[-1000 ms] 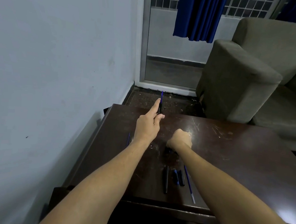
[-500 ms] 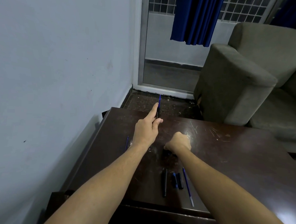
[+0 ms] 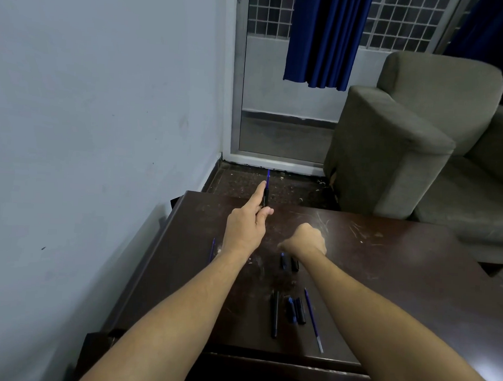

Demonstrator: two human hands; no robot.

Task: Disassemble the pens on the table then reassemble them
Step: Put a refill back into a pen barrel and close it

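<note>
Reassembly step, judged: left hand (image 3: 247, 228) clamped on barrel (image 3: 265, 197) with refill (image 3: 268, 176) protruding, above worktop (image 3: 386, 270); right hand (image 3: 306, 241) fisted over caps (image 3: 288, 262), contents untellable; next, fit a cap.

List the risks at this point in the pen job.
1. The left hand holds a pen barrel with its blue refill sticking out past the table edge; if dropped, it may hit the floor.
2. Loose caps beside the right hand could get knocked away.

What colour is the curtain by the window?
The curtain is dark blue, seen best in the head view.
</note>
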